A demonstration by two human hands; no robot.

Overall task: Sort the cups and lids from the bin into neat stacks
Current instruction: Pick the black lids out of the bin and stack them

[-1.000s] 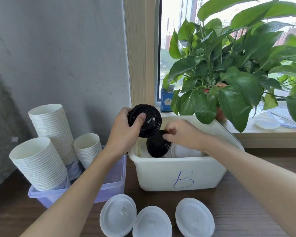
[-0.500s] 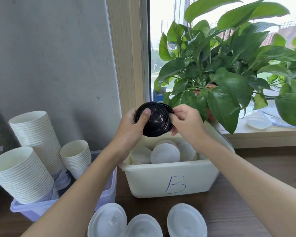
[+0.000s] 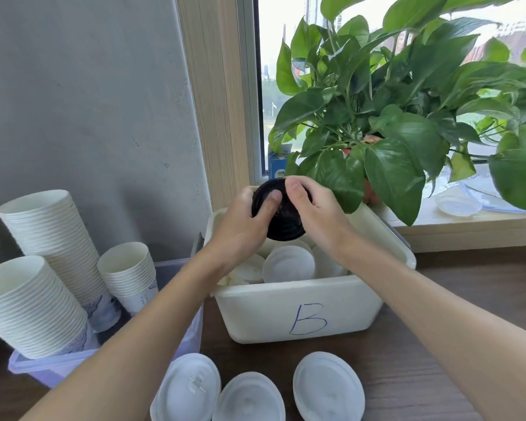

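Both hands hold a small stack of black lids (image 3: 281,218) above the white bin marked "B" (image 3: 304,311). My left hand (image 3: 243,226) grips the stack's left edge, thumb across its face. My right hand (image 3: 315,208) closes over its top and right side. Several white lids (image 3: 289,264) lie loose inside the bin. Three piles of white lids (image 3: 249,396) sit in a row on the table in front of it. Three stacks of white paper cups (image 3: 47,238) lean in a clear purple-tinted tub (image 3: 37,367) at the left.
A large potted plant (image 3: 407,123) stands on the window sill behind the bin, its leaves hanging over the bin's far rim. A clear lid (image 3: 456,205) lies on the sill at right. A grey wall runs behind the cups. The table is dark wood (image 3: 438,360).
My right hand lifted a black lid out of the bin and brought it onto the lid in my left hand; both hands now press the black lids together above the bin.
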